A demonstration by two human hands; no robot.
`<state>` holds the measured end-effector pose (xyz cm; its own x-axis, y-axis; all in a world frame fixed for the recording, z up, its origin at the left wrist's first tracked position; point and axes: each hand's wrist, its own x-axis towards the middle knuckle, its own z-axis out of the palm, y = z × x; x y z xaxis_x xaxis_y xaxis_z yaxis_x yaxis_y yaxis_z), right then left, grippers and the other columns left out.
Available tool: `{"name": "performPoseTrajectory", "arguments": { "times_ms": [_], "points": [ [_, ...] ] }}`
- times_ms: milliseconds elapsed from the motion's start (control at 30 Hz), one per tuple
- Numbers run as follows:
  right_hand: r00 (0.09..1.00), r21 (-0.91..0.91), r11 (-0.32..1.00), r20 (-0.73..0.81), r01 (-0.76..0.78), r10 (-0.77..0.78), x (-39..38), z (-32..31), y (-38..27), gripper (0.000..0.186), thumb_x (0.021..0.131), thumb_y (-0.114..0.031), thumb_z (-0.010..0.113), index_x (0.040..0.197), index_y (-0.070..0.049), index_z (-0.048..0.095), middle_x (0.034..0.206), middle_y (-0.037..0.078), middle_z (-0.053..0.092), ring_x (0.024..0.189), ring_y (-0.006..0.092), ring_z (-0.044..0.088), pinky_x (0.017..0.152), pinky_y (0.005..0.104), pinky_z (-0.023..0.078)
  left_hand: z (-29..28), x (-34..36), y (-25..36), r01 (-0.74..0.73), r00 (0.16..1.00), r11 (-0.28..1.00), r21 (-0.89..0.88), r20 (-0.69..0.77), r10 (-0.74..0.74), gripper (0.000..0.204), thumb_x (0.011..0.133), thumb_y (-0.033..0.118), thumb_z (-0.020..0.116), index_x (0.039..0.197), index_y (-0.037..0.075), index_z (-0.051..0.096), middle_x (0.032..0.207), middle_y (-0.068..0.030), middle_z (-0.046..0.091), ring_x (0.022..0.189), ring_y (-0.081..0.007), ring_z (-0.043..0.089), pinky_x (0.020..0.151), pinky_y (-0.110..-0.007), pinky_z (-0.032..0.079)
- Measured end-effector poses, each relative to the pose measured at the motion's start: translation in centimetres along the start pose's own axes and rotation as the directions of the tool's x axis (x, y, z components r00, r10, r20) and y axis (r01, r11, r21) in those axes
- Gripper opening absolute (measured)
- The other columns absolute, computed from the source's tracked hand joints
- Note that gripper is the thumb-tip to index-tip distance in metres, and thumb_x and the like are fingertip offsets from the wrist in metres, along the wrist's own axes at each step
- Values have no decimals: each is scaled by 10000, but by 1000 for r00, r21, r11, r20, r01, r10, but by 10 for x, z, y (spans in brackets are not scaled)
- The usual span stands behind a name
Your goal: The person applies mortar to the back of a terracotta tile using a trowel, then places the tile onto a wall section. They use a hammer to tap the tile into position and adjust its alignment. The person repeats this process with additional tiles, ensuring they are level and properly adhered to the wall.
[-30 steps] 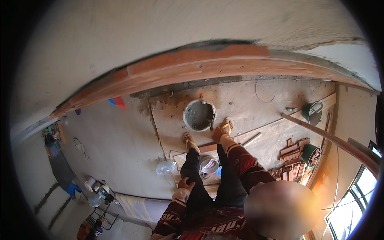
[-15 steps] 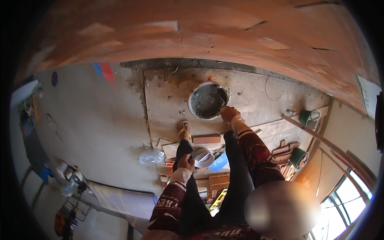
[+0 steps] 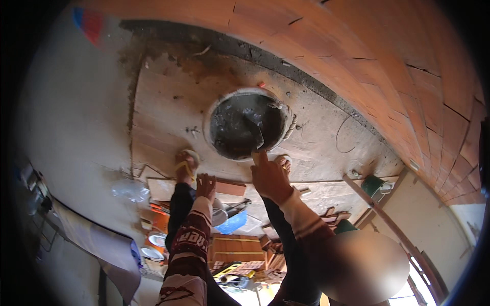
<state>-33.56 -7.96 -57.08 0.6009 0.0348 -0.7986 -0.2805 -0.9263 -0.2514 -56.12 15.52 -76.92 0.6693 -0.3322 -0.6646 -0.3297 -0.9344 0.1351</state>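
Note:
A round bucket (image 3: 208,131) of wet grey mortar (image 3: 228,118) stands on the floor in front of me. My right hand (image 3: 273,176) is closed round the handle of a trowel (image 3: 259,136), just past the bucket's near rim. The trowel's blade reaches into the mortar and is partly coated or sunk in it. My left hand (image 3: 206,186) holds nothing; its fingers point forward, somewhat apart, above my left leg beside a reddish brick (image 3: 230,187). A rope (image 3: 292,125) hangs at the bucket's right side.
An orange brick wall (image 3: 367,66) rises ahead and to the right. My sandalled feet (image 3: 186,166) stand near the bucket. Behind lie a bowl (image 3: 219,214), a blue sheet (image 3: 232,223) and stacked bricks (image 3: 235,245). A wooden pole (image 3: 370,201) leans at the right; a green bucket (image 3: 371,185) stands by it.
My view has swung and come closer to the bucket. My right hand has moved forward with the trowel, whose blade now shows in the mortar. My left hand has moved forward, fingers stretched.

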Motion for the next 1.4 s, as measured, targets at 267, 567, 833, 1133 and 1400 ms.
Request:
{"name": "performPoseTrajectory", "arguments": {
  "times_ms": [267, 567, 833, 1133, 1400],
  "points": [
    [972, -335, 938, -173, 95, -161, -15, -97, 1, 417, 826, -241, 628, 1171, -57, 482, 809, 154, 635, 690, 352, 636, 592, 473, 495, 13, 14, 9, -171, 985, 955, 242, 5, 175, 284, 881, 268, 482, 1062, 92, 610, 1040, -147, 572, 1050, -325, 500, 927, -609, 337],
    [841, -605, 701, -93, 377, -533, 47, -88, -67, 102, 760, -165, 603, 780, -67, 621, 722, 118, 609, 656, 262, 656, 508, 377, 510, 15, 16, 2, -266, 962, 963, 42, 81, 262, 332, 741, 220, 628, 1041, 77, 608, 966, -109, 568, 936, -279, 545, 833, -501, 405],
    [928, -781, 609, -112, 140, -356, 34, 38, -69, 180, 734, -121, 581, 790, 46, 617, 846, 204, 558, 660, 247, 601, 360, 377, 482, -151, -20, -3, 219, 834, 853, -475, 544, 89, 671, 583, 355, 785, 1079, -33, 555, 1097, -251, 577, 1008, -378, 609, 822, -412, 522],
    [851, -709, 662, -173, 242, -496, -17, -80, -75, 97, 787, -128, 584, 765, -47, 631, 749, 90, 594, 643, 195, 634, 505, 324, 516, -223, -125, -20, 615, 788, 173, -769, 596, -155, 605, 653, 428, 769, 942, -68, 579, 878, -173, 652, 802, -245, 651, 680, -329, 512],
    [882, -795, 546, -30, 264, -470, 52, 27, -67, 255, 800, -133, 584, 1007, 14, 557, 743, 144, 583, 678, 262, 645, 514, 355, 524, -280, -225, -43, 406, 820, -535, -740, 554, -143, 258, 822, 181, 669, 921, -4, 518, 729, -56, 546, 611, -92, 517, 528, -258, 413]
  ]
}}
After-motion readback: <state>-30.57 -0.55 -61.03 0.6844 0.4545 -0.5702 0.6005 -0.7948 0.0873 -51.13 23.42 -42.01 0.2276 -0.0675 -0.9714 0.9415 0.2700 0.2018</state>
